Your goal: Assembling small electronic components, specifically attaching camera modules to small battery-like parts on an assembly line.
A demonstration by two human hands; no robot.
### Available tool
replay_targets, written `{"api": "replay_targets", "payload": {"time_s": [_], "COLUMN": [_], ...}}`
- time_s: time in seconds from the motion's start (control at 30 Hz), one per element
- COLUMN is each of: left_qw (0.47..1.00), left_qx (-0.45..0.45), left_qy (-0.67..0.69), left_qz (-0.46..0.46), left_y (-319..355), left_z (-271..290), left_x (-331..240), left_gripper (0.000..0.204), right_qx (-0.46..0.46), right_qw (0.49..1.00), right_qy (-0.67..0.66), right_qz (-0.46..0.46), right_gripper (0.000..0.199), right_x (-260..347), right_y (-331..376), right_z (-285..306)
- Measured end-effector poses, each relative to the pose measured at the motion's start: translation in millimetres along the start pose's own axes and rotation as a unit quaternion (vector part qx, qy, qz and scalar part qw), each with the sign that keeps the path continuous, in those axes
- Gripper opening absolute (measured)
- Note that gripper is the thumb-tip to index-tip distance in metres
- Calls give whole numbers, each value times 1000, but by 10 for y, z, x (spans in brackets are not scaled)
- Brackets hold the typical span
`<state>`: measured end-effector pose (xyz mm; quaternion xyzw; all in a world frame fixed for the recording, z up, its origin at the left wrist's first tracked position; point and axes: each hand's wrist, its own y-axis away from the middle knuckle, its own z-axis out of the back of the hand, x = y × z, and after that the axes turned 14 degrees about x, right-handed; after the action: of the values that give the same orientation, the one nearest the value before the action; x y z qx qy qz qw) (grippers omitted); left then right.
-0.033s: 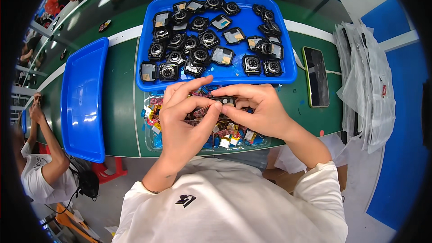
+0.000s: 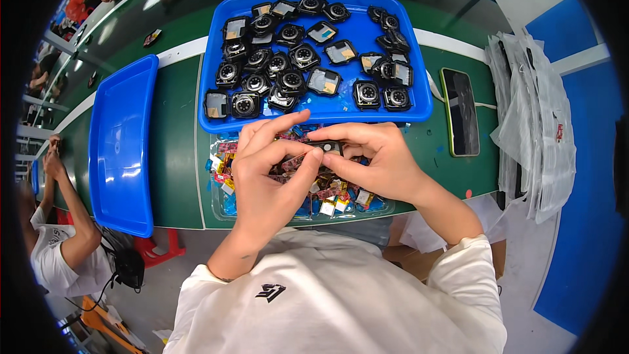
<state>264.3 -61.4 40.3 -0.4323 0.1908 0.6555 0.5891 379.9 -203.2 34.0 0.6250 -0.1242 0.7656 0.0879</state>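
Component (image 2: 333, 147), long axis crosswise, is pinched by right hand (image 2: 385, 160) and, at its left end, by left hand (image 2: 259, 174).

A green desk (image 2: 175, 170) bears a broad blue plastic tray (image 2: 207, 69) at center, a clear plastic tray (image 2: 386, 208) along the front edge, a second blue tray (image 2: 122, 151) at left and, at right, a green-cased smartphone (image 2: 461, 115) near a red dot (image 2: 468, 193).

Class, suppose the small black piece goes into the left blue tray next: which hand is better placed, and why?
Probably the left hand: it is nearer the left blue tray, and it appears to pinch the small black piece. The right hand grips the piece too, but lies farther off.
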Motion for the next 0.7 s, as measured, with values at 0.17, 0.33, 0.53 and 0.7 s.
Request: {"api": "replay_targets", "payload": {"time_s": [0.17,0.33,0.53,0.7], "left_qw": [1000,999,998,995], "left_qx": [-3,-18,-41,-56], "left_qy": [4,-25,-35,-48], "left_qz": [10,-17,-36,-61], "left_y": [2,10,32,54], "left_z": [-3,-42,-23,74], "left_x": [-12,28,-4,-46], "left_gripper": [6,9,17,18], "right_qx": [-36,-62,-89,-129], "right_qw": [998,994,993,991], "right_qy": [-1,62,66,-17], "right_qz": [49,71,28,-29], "right_gripper": [24,19,17,15], "right_x": [-32,-36,-15,24], "right_y": [-18,-16,4,-23], "right_z": [-55,-48,-41,-14]}}
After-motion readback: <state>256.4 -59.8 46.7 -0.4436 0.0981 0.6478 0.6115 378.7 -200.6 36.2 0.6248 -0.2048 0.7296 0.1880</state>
